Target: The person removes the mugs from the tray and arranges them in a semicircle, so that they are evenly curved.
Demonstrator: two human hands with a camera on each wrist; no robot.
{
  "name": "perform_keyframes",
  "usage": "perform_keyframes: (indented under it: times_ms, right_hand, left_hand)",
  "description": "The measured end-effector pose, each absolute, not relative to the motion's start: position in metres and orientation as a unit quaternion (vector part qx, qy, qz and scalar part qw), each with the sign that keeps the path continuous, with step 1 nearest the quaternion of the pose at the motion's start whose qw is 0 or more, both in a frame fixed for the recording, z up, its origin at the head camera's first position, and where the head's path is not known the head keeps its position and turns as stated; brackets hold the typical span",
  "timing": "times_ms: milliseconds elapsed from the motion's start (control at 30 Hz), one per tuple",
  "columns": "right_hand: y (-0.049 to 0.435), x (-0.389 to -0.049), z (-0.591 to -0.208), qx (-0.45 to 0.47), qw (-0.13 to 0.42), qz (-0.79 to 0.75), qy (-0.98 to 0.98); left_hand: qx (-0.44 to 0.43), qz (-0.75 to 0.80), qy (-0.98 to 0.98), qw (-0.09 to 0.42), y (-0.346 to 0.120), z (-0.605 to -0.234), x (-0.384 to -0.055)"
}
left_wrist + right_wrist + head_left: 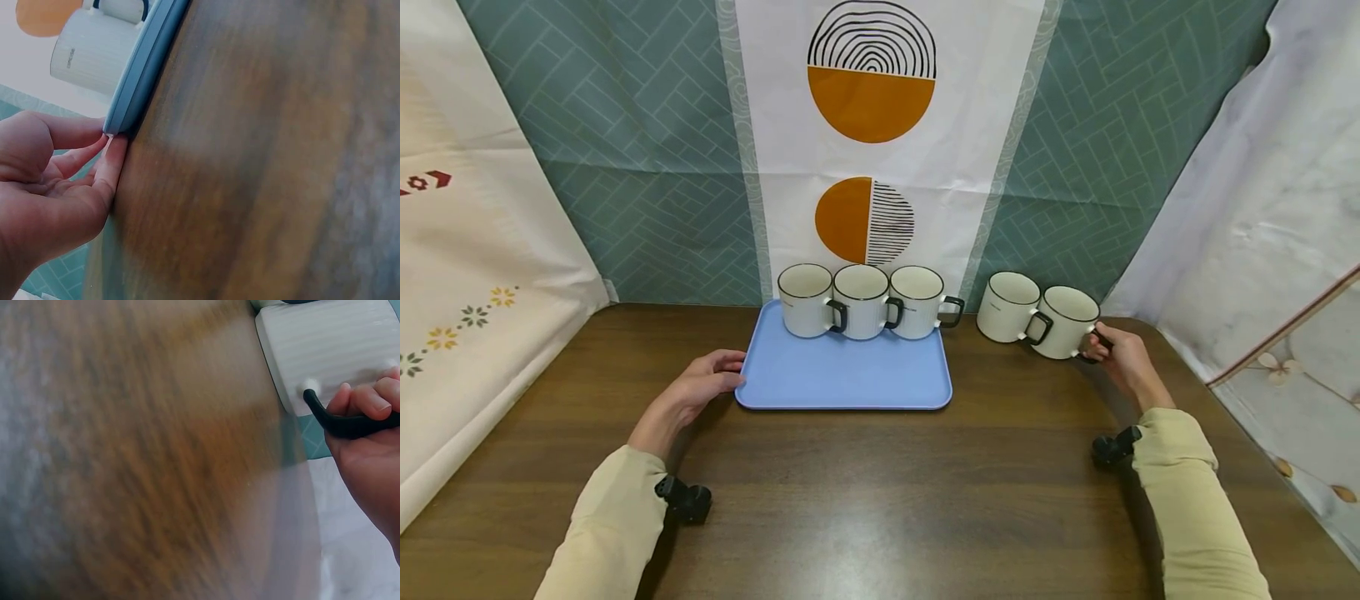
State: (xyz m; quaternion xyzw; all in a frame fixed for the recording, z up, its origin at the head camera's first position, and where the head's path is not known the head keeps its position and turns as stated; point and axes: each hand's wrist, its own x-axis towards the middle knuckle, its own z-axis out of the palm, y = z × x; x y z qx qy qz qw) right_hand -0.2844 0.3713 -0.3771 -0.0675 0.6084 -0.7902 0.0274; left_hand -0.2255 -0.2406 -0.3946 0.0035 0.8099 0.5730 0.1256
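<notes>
A light blue tray (842,379) lies on the wooden table, and my left hand (700,387) pinches its left edge. In the left wrist view, the thumb and fingers of that hand (56,181) meet at the tray's rim (140,69). Three white mugs with dark rims and black handles, one of them the leftmost mug (805,315), stand in a row along the tray's back. To the right of the tray, my right hand (1127,362) grips the black handle (350,427) of a white mug (1062,329). Another white mug (1006,312) stands close against its left side.
A patterned green and white cloth (662,208) hangs behind the table. White cloths flank it, the left one (497,333) with flower motifs. Bare brown tabletop (880,500) stretches in front of the tray and between the forearms.
</notes>
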Motion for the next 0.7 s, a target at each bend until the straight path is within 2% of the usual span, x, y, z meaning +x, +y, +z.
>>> perform_keyframes:
  times_ms: [233, 333, 500, 567, 700]
  right_hand:
    - [0.369, -0.285, -0.373, -0.069, 0.034, -0.744, 0.664]
    - [0.369, -0.282, -0.369, -0.053, -0.003, -0.641, 0.766]
    - [0.369, -0.275, -0.356, 0.008, -0.054, -0.374, 0.926]
    - [0.369, -0.272, -0.350, 0.024, -0.056, -0.334, 0.941]
    - [0.364, -0.268, -0.337, 0.037, -0.085, -0.352, 0.932]
  left_hand:
    - [0.005, 0.574, 0.809, 0.125, -0.241, -0.395, -0.225]
    - [0.005, 0.574, 0.809, 0.125, -0.241, -0.395, -0.226]
    - [0.001, 0.573, 0.809, 0.131, -0.240, -0.393, -0.225]
    - [-0.002, 0.573, 0.809, 0.133, -0.240, -0.392, -0.225]
    - [-0.005, 0.573, 0.808, 0.136, -0.240, -0.392, -0.224]
